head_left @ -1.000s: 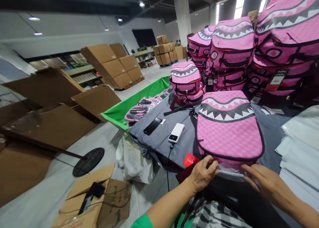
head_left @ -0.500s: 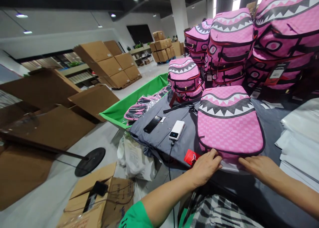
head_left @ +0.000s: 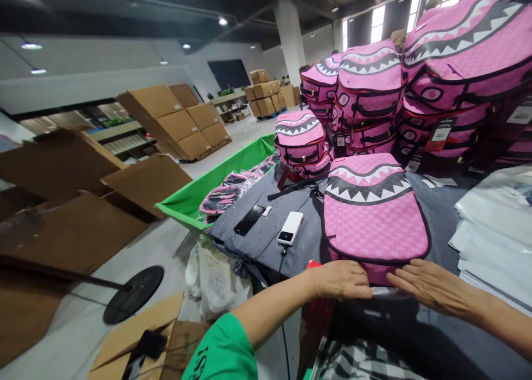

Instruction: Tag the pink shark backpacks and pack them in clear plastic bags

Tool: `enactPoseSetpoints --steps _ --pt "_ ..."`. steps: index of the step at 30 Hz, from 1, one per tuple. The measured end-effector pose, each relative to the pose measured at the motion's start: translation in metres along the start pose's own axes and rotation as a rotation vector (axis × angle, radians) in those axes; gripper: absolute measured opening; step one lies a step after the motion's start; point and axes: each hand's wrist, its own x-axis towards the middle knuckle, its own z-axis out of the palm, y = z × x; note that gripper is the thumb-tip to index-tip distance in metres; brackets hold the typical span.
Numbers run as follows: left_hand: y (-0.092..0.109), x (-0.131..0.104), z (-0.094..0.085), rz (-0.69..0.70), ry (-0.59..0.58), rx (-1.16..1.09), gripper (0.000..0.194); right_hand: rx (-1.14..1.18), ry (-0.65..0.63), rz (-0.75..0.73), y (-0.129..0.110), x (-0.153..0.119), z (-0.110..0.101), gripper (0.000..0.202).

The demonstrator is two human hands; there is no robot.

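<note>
A pink backpack point(head_left: 376, 225) with a printed shark-mouth band of white teeth lies on the grey-covered table in front of me. Both hands are at its near bottom edge. My left hand point(head_left: 343, 280) has its fingers curled in against the left part of that edge. On the right part, my right hand point(head_left: 428, 286) presses bent fingers and thumb to the bottom panel. A narrow strip of pale plastic point(head_left: 390, 292) shows under the edge between the hands; whether the fingertips also grip it is hidden. A red tag point(head_left: 315, 263) peeks out behind my left wrist.
A white power bank point(head_left: 291, 227) with a cable and a black phone point(head_left: 249, 219) lie left of the backpack. Stacked pink backpacks point(head_left: 368, 92) stand behind it. White plastic bags point(head_left: 494, 241) are piled at right. A green bin point(head_left: 178, 203) adjoins the table's left side.
Both hands have shifted down along the backpack's bottom edge and a little closer together. More of its pink bottom panel shows. The view has tilted slightly upward.
</note>
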Motion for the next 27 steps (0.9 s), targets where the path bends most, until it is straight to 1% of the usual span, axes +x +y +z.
enactPoseSetpoints --steps 1,3,5,8,11,13,14,17,19,21,23,25,27 --pt "-0.001 0.001 0.000 -0.002 0.005 0.031 0.020 -0.012 -0.005 -0.018 0.000 0.000 0.000 0.038" --pt "-0.002 0.001 0.001 -0.027 0.022 0.083 0.019 0.013 -0.035 -0.047 0.001 0.000 0.000 0.032" --pt "-0.002 0.001 0.002 -0.030 0.018 0.098 0.019 0.060 -0.081 -0.039 0.002 0.001 -0.001 0.028" --pt "-0.005 0.002 0.001 0.046 0.007 0.088 0.018 0.108 -0.122 -0.049 0.004 0.005 -0.003 0.028" --pt "-0.012 0.008 -0.004 0.193 0.045 0.034 0.018 0.118 -0.138 -0.074 0.007 0.009 -0.005 0.026" --pt "-0.017 0.012 -0.006 0.280 0.027 -0.007 0.018 0.125 -0.160 -0.082 0.009 0.012 -0.008 0.023" --pt "-0.020 0.014 -0.006 0.303 -0.001 -0.017 0.017 0.139 -0.182 -0.087 0.010 0.013 -0.009 0.022" --pt "-0.024 0.019 -0.004 0.335 -0.089 -0.002 0.014 0.173 -0.282 -0.123 0.012 0.018 -0.014 0.023" --pt "-0.026 0.021 -0.002 0.351 -0.115 0.024 0.014 0.159 -0.347 -0.148 0.012 0.021 -0.017 0.026" --pt "-0.026 0.021 -0.003 0.381 -0.112 0.045 0.017 0.136 -0.376 -0.159 0.011 0.023 -0.019 0.026" --pt "-0.026 0.020 -0.006 0.413 -0.094 0.050 0.016 0.156 -0.377 -0.175 0.009 0.024 -0.019 0.024" --pt "-0.025 0.017 -0.009 0.451 -0.081 0.034 0.013 0.202 -0.378 -0.199 0.007 0.024 -0.016 0.022" --pt "-0.024 0.012 -0.009 0.447 -0.084 0.018 0.011 0.227 -0.405 -0.208 0.007 0.023 -0.012 0.021"
